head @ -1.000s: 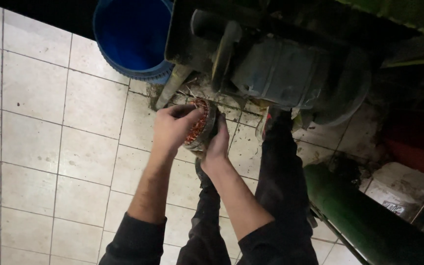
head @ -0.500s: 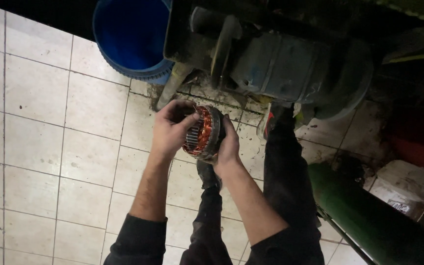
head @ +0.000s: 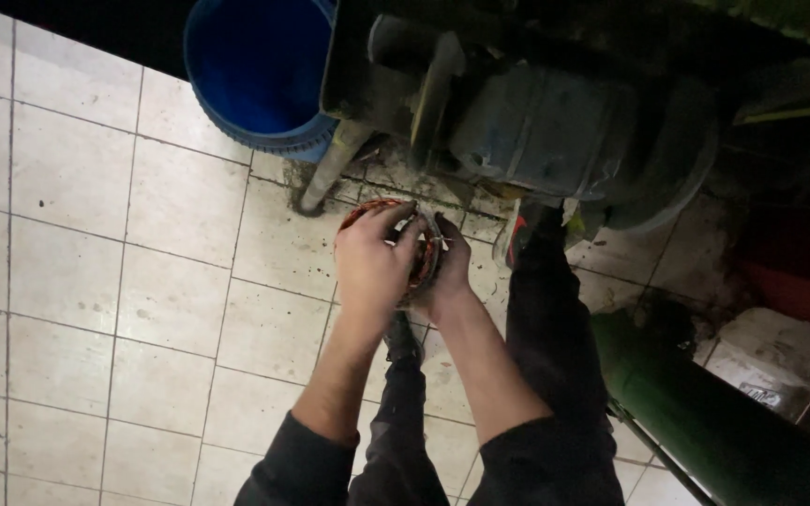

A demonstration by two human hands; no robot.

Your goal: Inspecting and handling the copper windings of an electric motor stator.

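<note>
**Kid:** What is that round thing?

**Helper:** It is a metal ring wound with copper wire (head: 421, 245), like the inside of a motor. It is up in the air, between both hands, over the tiled floor (head: 96, 234) and just in front of the big grey machine (head: 555, 131).

**Kid:** How are the hands holding it?

**Helper:** The left hand (head: 374, 265) lies over the near side of the ring, fingers curled across its top edge. The right hand (head: 450, 267) cups the far side, wrapped round the rim. Both hands are closed on it. I cannot see the fingertips behind the ring.

**Kid:** What is the best way to hold it?

**Helper:** I think you grip the hard metal rim and not the thin wires. The wires look easy to bend or scratch. Keep both hands on it, because it looks heavy, and a drop on hard tiles could hurt it. Keep it over the knees, away from the machine's edges.

**Kid:** What else is there?

**Helper:** A blue bucket (head: 255, 80) stands at the top, well apart from the hands. A dark green tube (head: 714, 422) lies at the right, beside the person's dark trouser legs (head: 555, 347).
</note>
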